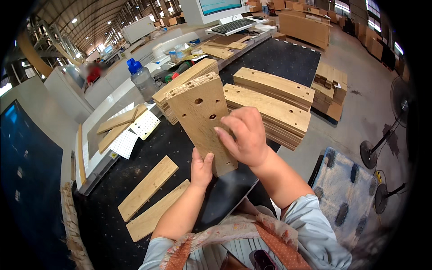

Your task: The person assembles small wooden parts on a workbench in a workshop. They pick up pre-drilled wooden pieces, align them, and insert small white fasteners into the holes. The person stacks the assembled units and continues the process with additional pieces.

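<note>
A drilled wooden board [198,121] stands tilted up before me, its rough end grain at the far top. Several holes show in its face, one of them dark inside. My left hand [202,168] grips its near left edge, thumb in front and the other fingers hidden behind. Close to the board's right side, my right hand [246,135] has its fingers curled, with thumb and forefinger near the dark hole. Whatever that hand may hold is hidden. To the right lies a stack of drilled boards [270,108], with another stack [274,85] behind it.
Two loose boards [148,186] lie on the black table [108,243] at left. A blue-capped bottle [143,83], paper sheets [123,144] and wood strips [118,135] sit beyond. A keyboard [233,26] is at the back. A pallet [344,193] and fan stands [368,155] occupy the right floor.
</note>
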